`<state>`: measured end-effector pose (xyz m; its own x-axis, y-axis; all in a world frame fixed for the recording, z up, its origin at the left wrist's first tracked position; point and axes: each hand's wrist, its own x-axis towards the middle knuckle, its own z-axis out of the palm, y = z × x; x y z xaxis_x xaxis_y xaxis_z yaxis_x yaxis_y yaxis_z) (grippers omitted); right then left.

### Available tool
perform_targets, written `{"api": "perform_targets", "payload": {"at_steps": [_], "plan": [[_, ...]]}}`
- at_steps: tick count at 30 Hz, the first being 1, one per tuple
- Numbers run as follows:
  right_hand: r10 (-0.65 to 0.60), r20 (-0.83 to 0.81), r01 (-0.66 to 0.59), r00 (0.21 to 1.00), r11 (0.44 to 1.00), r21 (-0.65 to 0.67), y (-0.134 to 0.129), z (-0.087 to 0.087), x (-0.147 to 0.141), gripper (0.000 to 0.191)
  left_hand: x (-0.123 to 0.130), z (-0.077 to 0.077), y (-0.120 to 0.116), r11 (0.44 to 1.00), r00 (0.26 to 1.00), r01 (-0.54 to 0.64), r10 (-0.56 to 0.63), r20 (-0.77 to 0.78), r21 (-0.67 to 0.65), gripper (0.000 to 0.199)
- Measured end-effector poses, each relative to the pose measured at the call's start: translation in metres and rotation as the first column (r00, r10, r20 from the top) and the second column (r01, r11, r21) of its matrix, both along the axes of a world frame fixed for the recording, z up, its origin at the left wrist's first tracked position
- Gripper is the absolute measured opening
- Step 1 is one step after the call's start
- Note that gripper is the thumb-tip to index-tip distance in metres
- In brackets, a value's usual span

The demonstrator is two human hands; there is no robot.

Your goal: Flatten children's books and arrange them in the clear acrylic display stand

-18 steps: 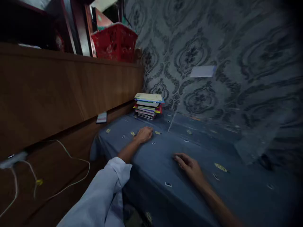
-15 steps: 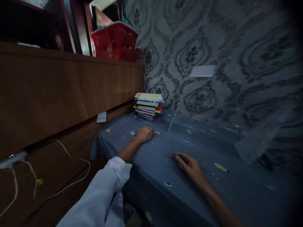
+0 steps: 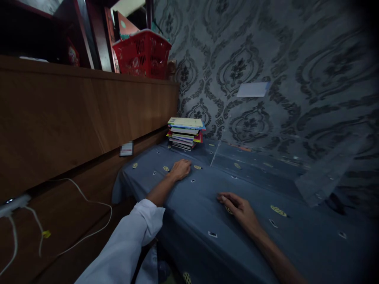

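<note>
A blue cloth (image 3: 189, 209) printed with small yellow pineapple shapes and little white labels covers the table. My left hand (image 3: 180, 169) lies palm down on it, its fingers loosely bent and nothing seen in them. Just beyond that hand, a stack of books (image 3: 186, 134) stands against the wall. Nearer to me, my right hand (image 3: 236, 205) rests sideways over the cloth, with its thumb apart from the fingers and no object in it. A clear plastic box (image 3: 215, 154) sits past my right hand; its outline is faint.
On the left runs a wooden cabinet (image 3: 89, 114) with a red basket (image 3: 143, 53) on top. A power strip (image 3: 14, 204) and white cable (image 3: 109, 215) lie along its lower part. Patterned wallpaper (image 3: 195, 75) rises behind the table. A dark object (image 3: 336, 203) lies at the right.
The view has shifted slightly and is sharper now. Both hands stay in nearly the same places on the cloth, and nothing has been picked up.
</note>
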<state>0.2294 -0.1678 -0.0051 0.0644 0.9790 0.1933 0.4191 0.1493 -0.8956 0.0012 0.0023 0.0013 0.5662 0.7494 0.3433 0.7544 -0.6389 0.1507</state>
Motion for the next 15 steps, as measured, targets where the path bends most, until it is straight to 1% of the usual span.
{"api": "perform_targets", "payload": {"at_steps": [8,13,15], "plan": [[0.007,-0.005,-0.007,1.0,0.999,-0.041,-0.003,0.007,-0.004,0.06,-0.002,0.0,0.004,1.0,0.999,0.012,-0.011,0.047,-0.01,0.023],[0.001,0.031,0.0,1.0,0.999,-0.047,-0.005,0.008,-0.004,0.062,-0.001,-0.002,-0.005,0.999,0.993,0.038,-0.036,0.116,-0.012,0.02],[0.003,0.038,-0.001,0.999,0.999,-0.041,-0.005,0.007,-0.003,0.063,0.0,0.002,-0.007,0.999,0.985,0.039,-0.037,0.17,-0.008,0.018]]}}
